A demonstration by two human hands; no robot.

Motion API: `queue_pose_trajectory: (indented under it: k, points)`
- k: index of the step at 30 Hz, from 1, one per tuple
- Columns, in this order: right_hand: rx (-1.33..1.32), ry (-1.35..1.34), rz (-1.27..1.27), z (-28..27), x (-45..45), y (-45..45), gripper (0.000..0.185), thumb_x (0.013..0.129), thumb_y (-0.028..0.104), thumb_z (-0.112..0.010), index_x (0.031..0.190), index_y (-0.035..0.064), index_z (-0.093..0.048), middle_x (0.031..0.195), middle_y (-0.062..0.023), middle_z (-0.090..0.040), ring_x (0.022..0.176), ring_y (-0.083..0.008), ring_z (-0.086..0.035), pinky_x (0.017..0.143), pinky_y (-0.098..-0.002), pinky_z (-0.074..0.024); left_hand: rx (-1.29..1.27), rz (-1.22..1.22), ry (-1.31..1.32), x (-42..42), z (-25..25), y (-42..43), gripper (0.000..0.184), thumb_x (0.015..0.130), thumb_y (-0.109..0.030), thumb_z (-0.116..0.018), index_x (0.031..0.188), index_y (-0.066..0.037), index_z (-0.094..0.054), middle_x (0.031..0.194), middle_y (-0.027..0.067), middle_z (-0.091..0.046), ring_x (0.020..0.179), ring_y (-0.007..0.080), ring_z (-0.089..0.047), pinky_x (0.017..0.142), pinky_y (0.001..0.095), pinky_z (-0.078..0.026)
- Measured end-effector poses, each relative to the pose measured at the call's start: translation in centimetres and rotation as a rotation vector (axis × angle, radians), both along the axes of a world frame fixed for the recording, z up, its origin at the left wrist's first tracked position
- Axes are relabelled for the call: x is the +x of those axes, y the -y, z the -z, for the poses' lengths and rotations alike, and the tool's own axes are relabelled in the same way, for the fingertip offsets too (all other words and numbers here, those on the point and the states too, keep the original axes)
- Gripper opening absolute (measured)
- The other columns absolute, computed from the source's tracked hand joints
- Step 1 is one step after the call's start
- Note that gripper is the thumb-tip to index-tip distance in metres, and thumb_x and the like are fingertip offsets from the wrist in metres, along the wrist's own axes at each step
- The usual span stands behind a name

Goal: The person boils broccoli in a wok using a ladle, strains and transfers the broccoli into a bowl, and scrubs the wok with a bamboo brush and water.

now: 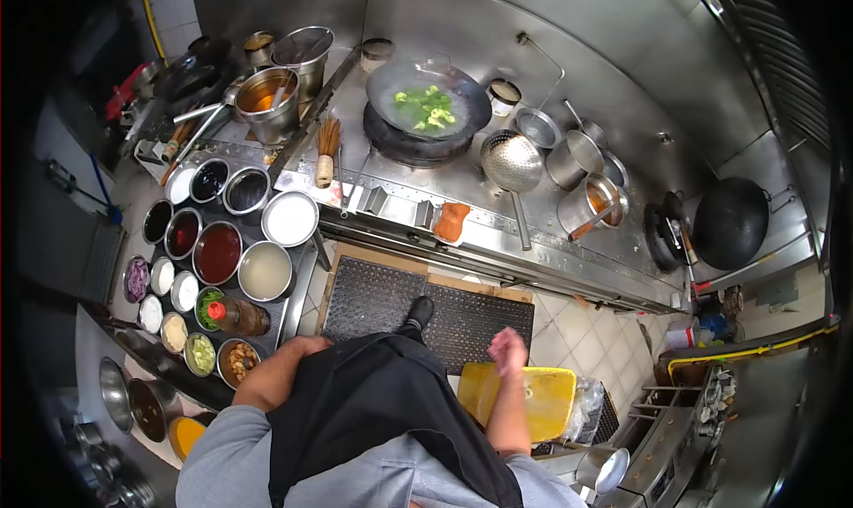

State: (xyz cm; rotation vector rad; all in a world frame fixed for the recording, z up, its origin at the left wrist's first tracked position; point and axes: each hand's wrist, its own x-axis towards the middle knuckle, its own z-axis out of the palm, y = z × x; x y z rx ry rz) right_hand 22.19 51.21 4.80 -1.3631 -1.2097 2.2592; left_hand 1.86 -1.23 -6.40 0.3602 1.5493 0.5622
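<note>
My right hand [508, 350] hangs above the floor mat, beside a yellow bin [548, 400]. It is smeared by motion, so its finger pose is unclear. At my left side, my left hand [311, 344] rests by the black apron [355, 392], its fingers hidden. Farther forward, a wok [471, 99] sits on the burner with steaming green broccoli [426, 108] in it. A perforated strainer ladle [512, 163] lies on the stove to the wok's right. Nearest my left arm are a bowl of brown chunks [239, 362] and a red-capped bottle [242, 316].
Metal tubs of sauces, such as a red one [218, 252], crowd the left counter. A bamboo brush [327, 152], an orange cloth [451, 222] and a pot with a brown-handled tool [588, 208] are on the stove. A dark wok [730, 224] leans at right. Black mats [480, 326] cover the floor.
</note>
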Motion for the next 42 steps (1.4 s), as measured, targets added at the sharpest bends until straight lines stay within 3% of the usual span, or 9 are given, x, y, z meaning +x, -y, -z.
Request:
queue_pose_trajectory:
  k: [3,6,12,16,23,31,35,37,42]
  points:
    - [0.020,-0.310,0.171,-3.1,-4.7,-8.9,0.024,0.100,0.038,-0.062,0.094,0.0154,-0.067,0.085,-0.0012,-0.071,0.079,-0.0162,-0.068,0.070,-0.0348,-0.0564,0.192,-0.311,-0.133,-1.4,2.5,-1.4,0.043,0.102,-0.030,-0.057,0.140,-0.009,-0.059,0.115,0.0077,-0.071,0.104,0.0166,-0.065,0.091,0.0327,-0.051]
    - [0.078,-0.326,0.293,-6.6,-10.4,-17.5,0.035,0.097,0.050,-0.064,0.110,0.0182,-0.060,0.117,-0.0072,-0.067,0.104,-0.0235,-0.064,0.087,-0.0418,-0.0537,0.212,-0.475,-0.217,-4.1,-6.9,-6.8,0.039,0.103,-0.025,-0.057,0.138,-0.007,-0.060,0.110,0.0043,-0.071,0.098,0.0126,-0.064,0.084,0.0291,-0.052]
    - [-0.104,-0.335,0.294,-9.6,-20.7,-25.9,0.045,0.095,0.048,-0.067,0.122,0.0148,-0.056,0.123,-0.0105,-0.062,0.107,-0.0265,-0.061,0.093,-0.0450,-0.0510,0.312,-0.616,-0.285,-9.3,-16.5,-15.7,0.037,0.103,-0.022,-0.059,0.136,-0.005,-0.061,0.106,0.0036,-0.071,0.089,0.0113,-0.065,0.080,0.0277,-0.053]
    - [-0.248,-0.385,0.226,-9.8,-24.8,-28.5,0.020,0.097,0.032,-0.066,0.099,0.0124,-0.064,0.075,0.0011,-0.061,0.067,-0.0154,-0.061,0.059,-0.0309,-0.0483,0.453,-0.659,-0.378,-12.6,-19.3,-21.2,0.036,0.102,-0.020,-0.060,0.134,-0.003,-0.061,0.108,0.0058,-0.072,0.090,0.0127,-0.066,0.083,0.0283,-0.054]
    - [-0.086,-0.426,0.264,-12.3,-29.3,-26.1,0.007,0.096,0.010,-0.059,0.089,0.0105,-0.059,0.073,0.0002,-0.060,0.063,-0.0109,-0.057,0.057,-0.0262,-0.0489,0.603,-0.646,-0.318,-16.3,-23.0,-30.1,0.035,0.104,-0.020,-0.057,0.134,-0.003,-0.061,0.112,0.0060,-0.071,0.098,0.0119,-0.065,0.089,0.0281,-0.052]
    - [0.549,-0.226,-0.240,-14.9,-28.8,-10.4,0.022,0.092,0.001,-0.060,0.112,0.0012,-0.051,0.082,-0.0057,-0.059,0.061,-0.0115,-0.057,0.050,-0.0259,-0.0496,0.648,-0.236,-0.409,-20.6,-31.6,-43.6,0.048,0.104,-0.022,-0.059,0.147,-0.004,-0.048,0.114,0.0088,-0.072,0.105,0.0154,-0.066,0.095,0.0324,-0.051]
    - [0.703,-0.564,-0.346,-15.1,-33.5,-3.5,0.049,0.089,-0.003,-0.062,0.136,-0.0043,-0.049,0.119,-0.0108,-0.062,0.112,-0.0181,-0.060,0.098,-0.0322,-0.0489,0.808,-0.531,-0.719,-21.7,-28.6,-48.8,0.048,0.102,-0.018,-0.061,0.144,-0.005,-0.042,0.100,0.0105,-0.067,0.086,0.0161,-0.066,0.076,0.0336,-0.055]
    - [1.022,-0.415,-0.558,-17.4,-34.5,-3.0,0.058,0.092,0.000,-0.064,0.146,-0.0038,-0.043,0.126,-0.0180,-0.062,0.103,-0.0216,-0.068,0.091,-0.0332,-0.0535,0.796,-0.788,-0.669,-23.4,-29.5,-48.6,0.048,0.101,-0.021,-0.062,0.141,-0.004,-0.042,0.093,0.0123,-0.068,0.082,0.0198,-0.066,0.075,0.0366,-0.055]
    - [0.781,-0.323,-1.088,-16.9,-34.2,-2.8,0.064,0.093,0.012,-0.073,0.150,0.0026,-0.044,0.115,-0.0162,-0.069,0.100,-0.0193,-0.070,0.087,-0.0316,-0.0549,0.661,-0.893,-0.561,-27.5,-31.3,-38.6,0.042,0.099,-0.009,-0.060,0.138,-0.007,-0.043,0.073,0.0033,-0.056,0.057,0.0124,-0.057,0.049,0.0300,-0.047]
